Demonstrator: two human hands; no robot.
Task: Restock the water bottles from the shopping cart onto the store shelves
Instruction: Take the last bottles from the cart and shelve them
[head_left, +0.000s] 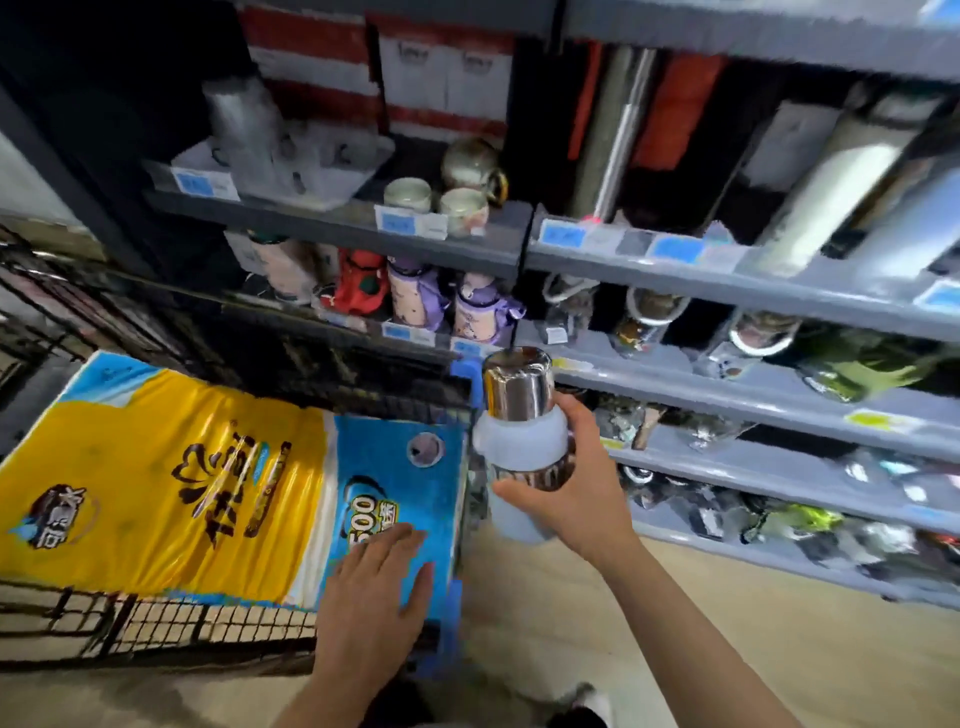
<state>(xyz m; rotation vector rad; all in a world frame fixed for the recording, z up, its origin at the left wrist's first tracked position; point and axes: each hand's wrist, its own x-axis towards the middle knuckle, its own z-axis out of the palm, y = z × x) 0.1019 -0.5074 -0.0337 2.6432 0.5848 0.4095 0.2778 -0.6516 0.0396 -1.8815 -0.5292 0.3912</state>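
Observation:
My right hand (569, 493) grips a steel water bottle (519, 410) with a pale blue sleeve, held in the air between the shopping cart (156, 623) and the grey store shelves (727, 400). The bottle's shiny end points up and away from me. My left hand (379, 587) rests flat, fingers straight, on a yellow and blue plastic pack (182, 478) that lies in the cart. Several bottles and flasks (415, 296) stand on the shelves ahead.
The shelves run from the centre to the right, crowded with cups (410, 195), jars and boxes (447, 78), with blue price tags along the edges. The cart's blue corner (462, 374) is just left of the bottle. Pale floor (675, 649) lies below the shelves.

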